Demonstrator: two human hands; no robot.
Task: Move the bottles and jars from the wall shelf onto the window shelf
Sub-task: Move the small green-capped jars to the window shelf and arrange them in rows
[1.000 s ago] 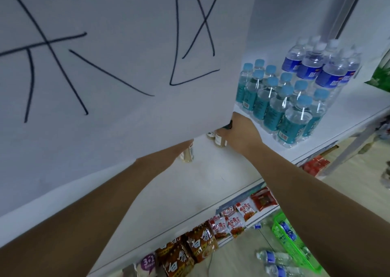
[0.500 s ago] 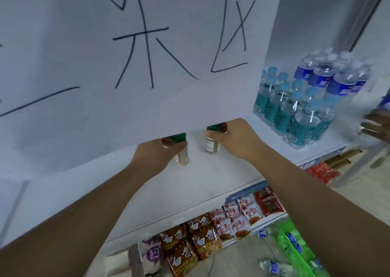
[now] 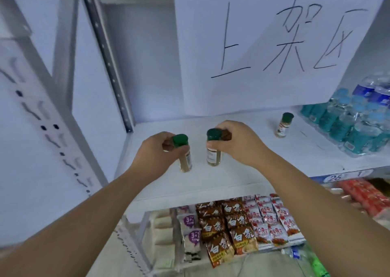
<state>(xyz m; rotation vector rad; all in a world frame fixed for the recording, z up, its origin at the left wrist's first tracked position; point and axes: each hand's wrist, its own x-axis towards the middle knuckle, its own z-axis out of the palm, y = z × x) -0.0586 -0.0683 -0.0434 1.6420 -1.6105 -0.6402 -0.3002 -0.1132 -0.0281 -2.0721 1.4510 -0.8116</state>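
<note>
A: Hand state?
B: Left hand (image 3: pixel 156 152): fingers (image 3: pixel 168 144) curled round the green cap of the left jar (image 3: pixel 185 160), tan powder inside. Right hand (image 3: pixel 236 143): fingers (image 3: pixel 223 133) pinching the green cap of the right jar (image 3: pixel 214 156). It has a white label, print too blurred to read. Both jars are upright below the fingers, just beside each other, not touching.
A: On the shelf?
B: Over the white shelf (image 3: pixel 253 150); can't tell if the bases touch it. Third jar (image 3: pixel 283 124) stands well right of the right fingers, same green cap, label unreadable.
A: Readable text?
B: Paper sign (image 3: pixel 274 91) above the fingers: handwritten "上架区". Shelf-edge tag (image 3: pixel 341 176) right of the right forearm: "26", "1". Below the fingers: noodle packets (image 3: pixel 232 224) marked "白象", purple packs (image 3: pixel 192 230) marked "3+2". Water bottles (image 3: pixel 348 124) far right, labels unreadable.
</note>
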